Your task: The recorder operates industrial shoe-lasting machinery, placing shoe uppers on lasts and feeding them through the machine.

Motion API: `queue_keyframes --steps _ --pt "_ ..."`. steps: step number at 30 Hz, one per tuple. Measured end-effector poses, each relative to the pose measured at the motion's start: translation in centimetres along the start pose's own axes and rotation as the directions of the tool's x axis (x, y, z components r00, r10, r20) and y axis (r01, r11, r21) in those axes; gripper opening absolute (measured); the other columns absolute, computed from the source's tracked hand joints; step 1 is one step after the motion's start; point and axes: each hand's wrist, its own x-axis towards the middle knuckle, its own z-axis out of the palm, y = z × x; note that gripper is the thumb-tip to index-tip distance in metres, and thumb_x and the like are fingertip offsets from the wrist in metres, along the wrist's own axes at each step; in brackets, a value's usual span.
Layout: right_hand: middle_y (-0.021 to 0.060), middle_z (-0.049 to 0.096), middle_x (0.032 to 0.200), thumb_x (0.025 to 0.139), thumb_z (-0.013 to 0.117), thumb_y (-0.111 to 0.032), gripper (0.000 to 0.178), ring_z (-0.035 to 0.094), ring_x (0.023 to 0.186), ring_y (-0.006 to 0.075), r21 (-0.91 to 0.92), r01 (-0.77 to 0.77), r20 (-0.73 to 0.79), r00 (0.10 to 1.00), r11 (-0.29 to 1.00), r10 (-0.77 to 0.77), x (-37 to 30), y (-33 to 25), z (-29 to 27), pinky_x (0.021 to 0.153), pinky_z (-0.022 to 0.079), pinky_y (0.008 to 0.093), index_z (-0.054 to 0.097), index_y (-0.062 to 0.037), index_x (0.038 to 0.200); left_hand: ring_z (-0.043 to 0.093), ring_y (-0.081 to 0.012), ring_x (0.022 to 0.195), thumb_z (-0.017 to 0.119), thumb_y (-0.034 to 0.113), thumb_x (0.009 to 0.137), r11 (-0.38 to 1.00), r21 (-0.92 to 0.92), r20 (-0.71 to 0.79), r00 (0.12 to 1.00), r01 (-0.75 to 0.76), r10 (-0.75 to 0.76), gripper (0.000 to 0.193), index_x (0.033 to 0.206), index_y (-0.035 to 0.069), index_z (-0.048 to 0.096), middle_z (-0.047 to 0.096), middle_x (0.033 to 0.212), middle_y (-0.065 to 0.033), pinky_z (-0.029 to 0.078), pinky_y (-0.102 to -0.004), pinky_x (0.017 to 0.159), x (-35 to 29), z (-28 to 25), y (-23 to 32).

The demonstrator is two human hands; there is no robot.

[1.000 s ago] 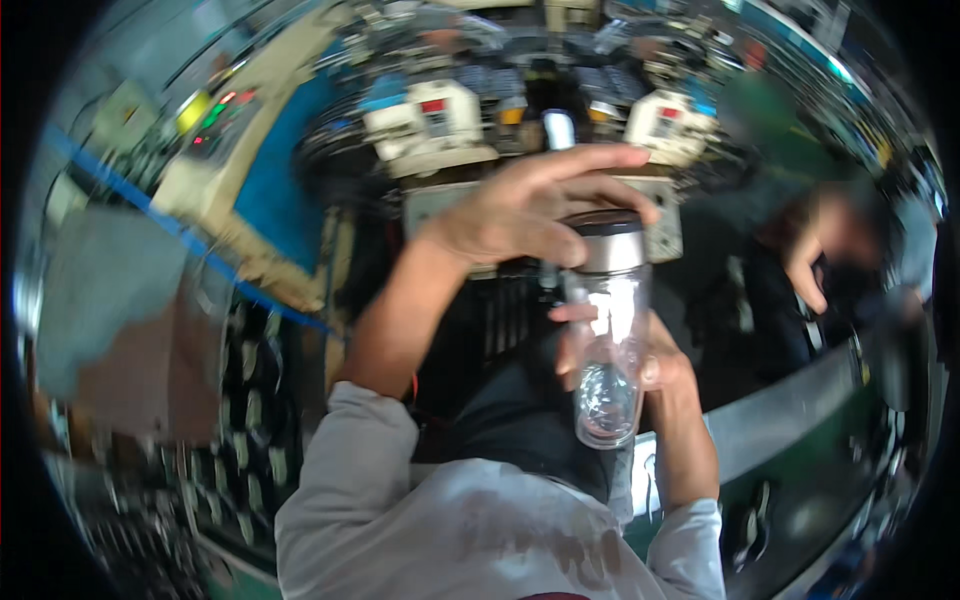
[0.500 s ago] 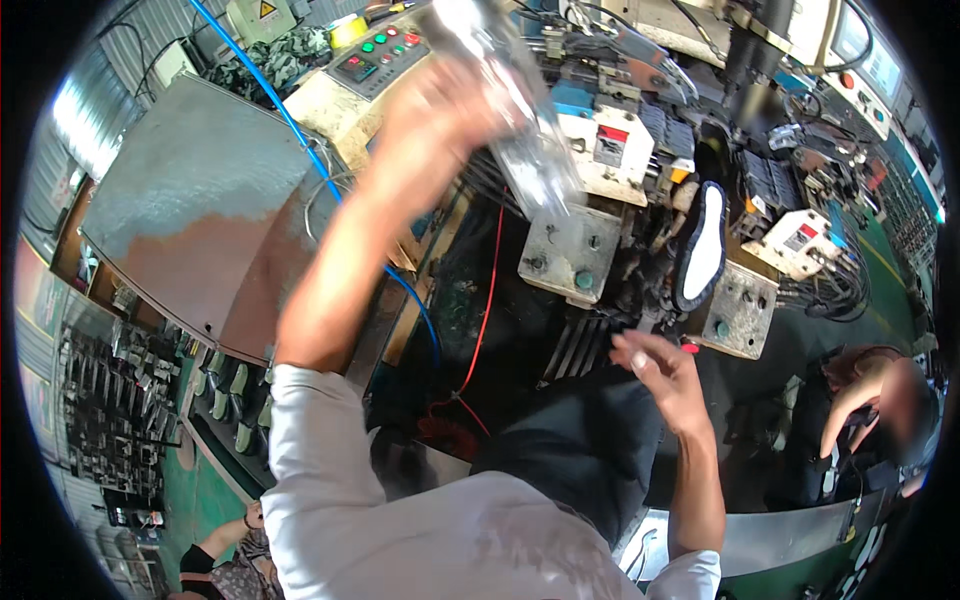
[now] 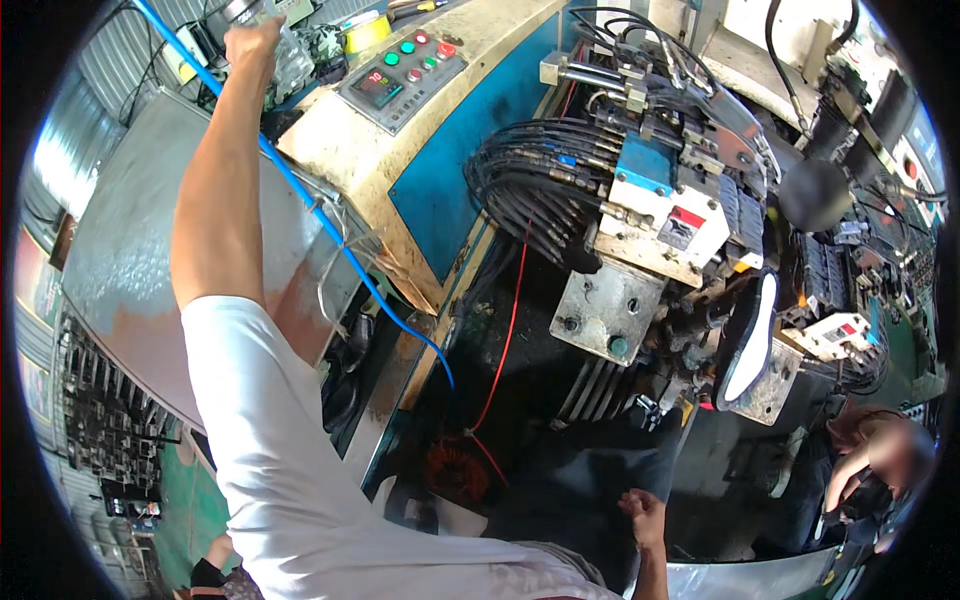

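**Left arm stretched up to a clear bottle, right hand low by the machine**

The left hand (image 3: 252,42) is raised far up and away from the body, at the top left of the view, with the arm fully stretched. Its fingers are wrapped around a clear plastic bottle (image 3: 285,60), which sits just to the right of and below the hand, beside the upper edge of the machine. The grip looks closed around the bottle, though the fingertips are too small and blurred to make out one by one.

Just right of that hand is a control panel (image 3: 403,72) with green and red buttons and a small display, set into the yellowed top of the machine. A blue hose (image 3: 330,235) runs down from near the hand, along the forearm and on toward the floor.

The right hand (image 3: 645,515) is low, near the bottom edge, loosely curled and holding nothing; whether it touches anything I cannot tell. Above it and to the right, a shoe sole (image 3: 752,345), dark with a white inside, sits clamped upright on the machine. A bundle of black cables (image 3: 530,185) hangs well above the right hand. Another person (image 3: 880,460) crouches at the far right.
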Motion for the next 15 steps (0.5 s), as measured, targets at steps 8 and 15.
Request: queue_keyframes --steps 8,15 --pt "0.0114 0.079 0.099 0.109 0.067 -0.014 0.027 0.075 0.089 0.0172 -0.076 -0.058 -0.063 0.997 0.995 0.053 1.6 -3.1 2.1 0.08 0.059 0.0322 0.072 0.0083 0.123 0.077 -0.0366 0.11 0.096 0.048 0.074 0.974 0.212 0.083 0.991 0.086 -0.105 0.076 0.118 -0.011 0.076 0.078 0.121 -0.0235 0.059 -0.0456 0.097 1.8 5.8 -6.8" --pt "0.0219 0.08 0.108 0.104 0.071 -0.021 0.034 0.078 0.101 0.0237 -0.234 0.081 0.026 0.997 0.969 -0.077 3.0 -1.9 2.0 0.089 0.059 0.0385 0.073 0.0051 0.125 0.053 -0.0385 0.149 0.048 0.082 0.099 0.423 0.822 0.318 0.924 -0.381 0.213 0.093 0.166 0.017 0.048 0.054 0.164 -0.018 0.04 -0.0526 0.123 17.6 7.5 -8.0"
